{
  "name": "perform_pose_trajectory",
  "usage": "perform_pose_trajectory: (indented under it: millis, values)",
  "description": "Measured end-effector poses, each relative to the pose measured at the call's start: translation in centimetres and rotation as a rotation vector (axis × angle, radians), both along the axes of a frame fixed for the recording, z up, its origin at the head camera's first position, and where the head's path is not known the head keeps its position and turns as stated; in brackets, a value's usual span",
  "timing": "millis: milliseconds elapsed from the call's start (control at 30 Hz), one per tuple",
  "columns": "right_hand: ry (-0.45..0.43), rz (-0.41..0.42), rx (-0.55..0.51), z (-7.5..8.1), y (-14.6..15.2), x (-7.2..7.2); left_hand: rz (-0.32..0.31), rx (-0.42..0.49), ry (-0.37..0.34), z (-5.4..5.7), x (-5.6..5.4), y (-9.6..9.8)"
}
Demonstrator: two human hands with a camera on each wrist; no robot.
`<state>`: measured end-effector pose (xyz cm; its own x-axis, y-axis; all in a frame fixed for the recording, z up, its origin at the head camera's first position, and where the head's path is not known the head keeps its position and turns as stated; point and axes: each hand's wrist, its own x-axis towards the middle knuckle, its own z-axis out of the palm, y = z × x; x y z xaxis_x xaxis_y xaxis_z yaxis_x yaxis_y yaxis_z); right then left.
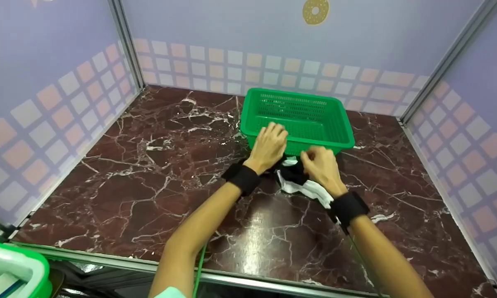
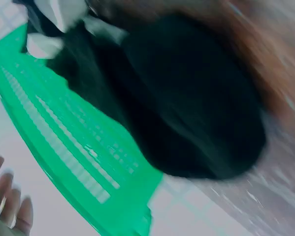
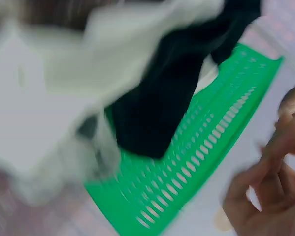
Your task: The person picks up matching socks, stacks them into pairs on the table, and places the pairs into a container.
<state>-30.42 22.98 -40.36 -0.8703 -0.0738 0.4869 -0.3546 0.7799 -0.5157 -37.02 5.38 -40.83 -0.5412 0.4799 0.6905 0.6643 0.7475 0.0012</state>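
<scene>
Black cloth [image 1: 296, 174] and white cloth [image 1: 304, 189], bunched together and sock-like, lie against the front of a green basket [image 1: 347, 132]. Above the basket's front rim is my left hand [image 1: 269, 142], its fingers loosely bent. The left wrist view has these fingers [image 2: 9, 201] apart and empty, with a round-ended black cloth piece [image 2: 196, 98] near the wrist. My right hand [image 1: 322, 165] hovers just right of the cloth. In the right wrist view its fingers [image 3: 270, 191] curve loosely, with no cloth visible between them; blurred white cloth [image 3: 53, 83] is close to the camera.
The basket stands on a dark red marbled tabletop [image 1: 149, 186] near the back wall [image 1: 232, 25]. Patterned panels enclose both sides. A green-rimmed white container [image 1: 33, 265] sits at the lower left, outside the table's front edge [image 1: 248, 278].
</scene>
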Motion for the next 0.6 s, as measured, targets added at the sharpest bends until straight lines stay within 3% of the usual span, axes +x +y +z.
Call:
perform_pose_trajectory:
  millis: [100, 233, 400, 500, 600]
  values:
    - [-0.283, -0.014, -0.082, -1.7, 1.1, 1.0, -0.086, 0.024, -0.037, -0.3, 0.4, 1.2]
    - [-0.476, -0.013, -0.141, -4.2, 1.5, 1.6, -0.099, -0.027, -0.149, -0.8, 0.9, 3.4]
    - [-0.573, 0.067, -0.299, -5.6, 0.1, 1.6, -0.039, -0.23, -0.223, -1.8, 1.2, 5.9]
    - [-0.574, 0.101, -0.297, -5.4, -0.1, 1.3, -0.012, -0.238, -0.32, -2.1, 0.9, 7.2]
    - [-0.558, 0.086, -0.235, -5.0, 0.4, 0.6, 0.005, -0.172, -0.393, -2.1, 0.1, 8.7]
